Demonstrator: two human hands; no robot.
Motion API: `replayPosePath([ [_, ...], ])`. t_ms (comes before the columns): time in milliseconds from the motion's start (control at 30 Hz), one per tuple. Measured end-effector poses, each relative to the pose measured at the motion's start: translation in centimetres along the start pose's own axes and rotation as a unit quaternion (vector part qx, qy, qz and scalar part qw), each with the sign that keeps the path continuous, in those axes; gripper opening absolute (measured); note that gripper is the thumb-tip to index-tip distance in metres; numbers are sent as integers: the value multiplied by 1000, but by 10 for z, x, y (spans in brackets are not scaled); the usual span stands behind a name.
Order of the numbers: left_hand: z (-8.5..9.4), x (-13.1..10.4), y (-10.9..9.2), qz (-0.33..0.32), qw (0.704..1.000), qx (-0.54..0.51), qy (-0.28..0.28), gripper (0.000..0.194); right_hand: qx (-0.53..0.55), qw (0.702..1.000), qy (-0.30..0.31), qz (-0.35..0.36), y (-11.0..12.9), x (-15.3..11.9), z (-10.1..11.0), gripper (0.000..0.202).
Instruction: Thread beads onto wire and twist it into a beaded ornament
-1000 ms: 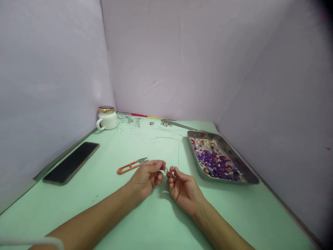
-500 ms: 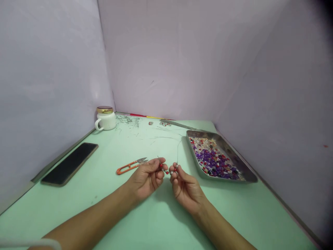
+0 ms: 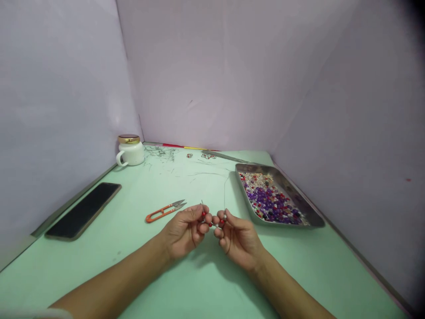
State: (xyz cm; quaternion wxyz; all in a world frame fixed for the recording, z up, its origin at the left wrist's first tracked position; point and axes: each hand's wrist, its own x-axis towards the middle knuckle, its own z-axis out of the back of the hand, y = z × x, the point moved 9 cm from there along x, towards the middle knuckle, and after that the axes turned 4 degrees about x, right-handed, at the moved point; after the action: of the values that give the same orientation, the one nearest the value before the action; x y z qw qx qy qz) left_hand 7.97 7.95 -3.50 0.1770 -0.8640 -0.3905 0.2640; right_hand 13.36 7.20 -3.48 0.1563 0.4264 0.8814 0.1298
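Between my two hands runs a beaded wire (image 3: 210, 225) strung with red and silvery-white beads. My left hand (image 3: 186, 231) pinches one end of it, and a short wire tip sticks up past the thumb. At the other end my right hand (image 3: 238, 239) grips the strand between thumb and fingers, with a long thin wire tail rising above it. Fingertips cover some of the beads. Just left of my left hand lie orange thread snips (image 3: 165, 211), blades pointing to the back right.
A metal tray (image 3: 314, 223) of purple, red and white beads stands on the right. On the left are a phone (image 3: 84, 210) and a lidded white mug (image 3: 131, 153). Wire scraps (image 3: 161, 153), small beaded pieces (image 3: 208, 155) and a bundle of wires (image 3: 229, 157) lie at the back.
The camera view has shifted slightly. My hands stay on the beaded wire and have come a little closer together, and the strand between them hangs a bit lower.
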Motion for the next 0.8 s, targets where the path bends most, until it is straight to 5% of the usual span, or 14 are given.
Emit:
replayPosePath([
  [800,6,3,-13,-56,958,279,-40,14,-175,982,-58,49,4,1,7,19],
])
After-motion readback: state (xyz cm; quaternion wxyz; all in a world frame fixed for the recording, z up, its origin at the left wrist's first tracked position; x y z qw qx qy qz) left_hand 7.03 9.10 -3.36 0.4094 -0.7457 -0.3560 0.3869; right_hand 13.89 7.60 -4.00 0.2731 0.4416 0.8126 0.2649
